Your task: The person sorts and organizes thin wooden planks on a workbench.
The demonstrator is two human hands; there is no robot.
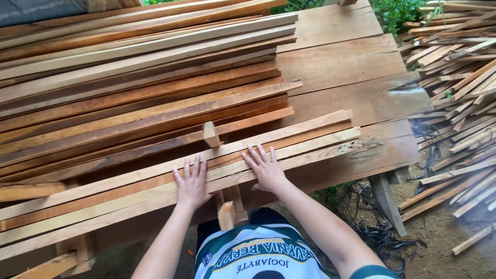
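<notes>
Low in the centre of the frame, the left hand (191, 182) and right hand (266, 166) lie flat with fingers spread, gripping nothing, pressing the near wooden slats (289, 138) together on the table (356, 98), seemingly to keep the bundle aligned

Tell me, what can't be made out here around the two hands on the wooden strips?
- Head view: left ends of the wooden strips under the left hand and right hand, cut off by the frame edge.
- Workbench underside, hidden by its boards.
- Scrap pile, cut off at the right edge.
</notes>
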